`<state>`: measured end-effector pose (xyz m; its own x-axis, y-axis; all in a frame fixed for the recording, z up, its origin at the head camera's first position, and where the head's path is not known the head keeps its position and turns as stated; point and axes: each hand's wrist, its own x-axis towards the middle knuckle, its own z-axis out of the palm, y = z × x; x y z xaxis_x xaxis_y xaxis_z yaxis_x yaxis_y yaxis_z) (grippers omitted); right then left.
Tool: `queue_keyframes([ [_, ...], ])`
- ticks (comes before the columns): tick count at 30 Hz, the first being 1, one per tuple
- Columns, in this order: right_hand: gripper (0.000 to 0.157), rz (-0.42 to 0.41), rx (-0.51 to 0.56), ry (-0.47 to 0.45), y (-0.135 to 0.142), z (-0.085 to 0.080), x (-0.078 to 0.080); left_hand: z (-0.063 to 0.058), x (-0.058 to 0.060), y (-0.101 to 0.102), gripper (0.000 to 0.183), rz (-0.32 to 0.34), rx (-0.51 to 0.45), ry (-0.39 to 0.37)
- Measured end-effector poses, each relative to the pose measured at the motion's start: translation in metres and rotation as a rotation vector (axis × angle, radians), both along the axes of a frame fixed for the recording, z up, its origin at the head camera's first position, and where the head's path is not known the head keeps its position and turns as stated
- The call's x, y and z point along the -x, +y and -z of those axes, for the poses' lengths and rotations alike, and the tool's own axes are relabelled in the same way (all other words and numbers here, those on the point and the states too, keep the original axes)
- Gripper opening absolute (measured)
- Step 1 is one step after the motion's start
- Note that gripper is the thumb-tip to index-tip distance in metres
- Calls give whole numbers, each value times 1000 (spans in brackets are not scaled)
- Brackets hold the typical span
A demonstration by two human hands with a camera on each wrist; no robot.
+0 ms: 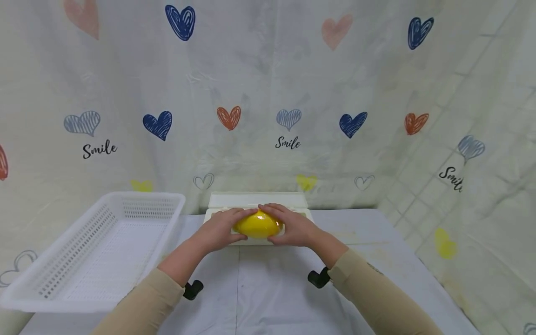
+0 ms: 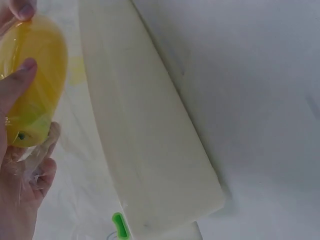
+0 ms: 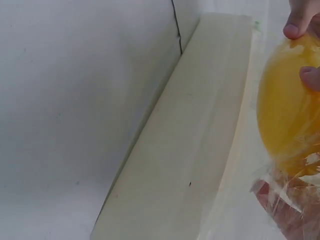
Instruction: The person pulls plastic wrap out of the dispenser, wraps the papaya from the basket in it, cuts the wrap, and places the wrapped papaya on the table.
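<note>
Noting a pale curtain point(image 1: 259, 70) printed with hearts and the word "Smile" behind the grip, and a white-covered table point(image 1: 268, 288) below and on its near side. Recording a white perforated basket point(image 1: 63, 305) left of the grip and well apart from it. Finding a long off-white box point(image 2: 150, 125) beyond the grip in the head view, with a raised white panel point(image 1: 257, 200) at its far edge. Noting also a small green piece point(image 2: 120, 226) at one end of the box.

Holding a yellow fruit point(image 1: 258, 225), mango-like in form, between the left hand point(image 1: 222, 229) and the right hand point(image 1: 295, 228), one at each end. Curling fingers over the far side and setting thumbs on the near side, thus pinching the fruit from both ends. Seeing clear film point(image 3: 298, 195) bunching loosely against the fruit, close to the fingers; being unable to tell the full extent of wrapping, or any contact between fruit and box.

Judging the fruit as fairly light for two hands, firm but liable to bruising, and slippery on its glossy surface. Expecting limp, clinging, easily creased film. Advising gentle hold at the rounded ends, with broad finger contact and no hard thumb pressure.
</note>
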<state>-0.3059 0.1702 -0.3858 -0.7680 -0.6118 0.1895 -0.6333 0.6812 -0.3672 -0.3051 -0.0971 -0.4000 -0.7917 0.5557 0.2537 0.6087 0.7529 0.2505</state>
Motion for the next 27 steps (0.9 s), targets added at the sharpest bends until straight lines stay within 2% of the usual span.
queue_keyframes([
  [5, 89, 32, -60, 140, 6, 0, -3, 1, 1, 0, 74, 5, -46, -63],
  [8, 93, 34, -101, 174, 11, 6, -2, 2, 1, 1, 72, -3, -55, -91],
  [11, 89, 16, -119, 199, 14, 18, 1, 3, 2, 2, 71, -7, -63, -117],
  [14, 82, -7, -97, 234, 15, 27, 3, 3, 1, 1, 70, -4, -66, -137],
  [17, 77, -11, -52, 258, 15, 29, 1, 1, 0, 1, 71, -12, -62, -146],
  [22, 74, -9, 39, 259, 15, 23, -2, -6, -1, 0, 72, -36, -75, -147],
  [27, 72, -13, 57, 248, 15, 17, 0, -10, -2, -2, 75, -53, -63, -153],
])
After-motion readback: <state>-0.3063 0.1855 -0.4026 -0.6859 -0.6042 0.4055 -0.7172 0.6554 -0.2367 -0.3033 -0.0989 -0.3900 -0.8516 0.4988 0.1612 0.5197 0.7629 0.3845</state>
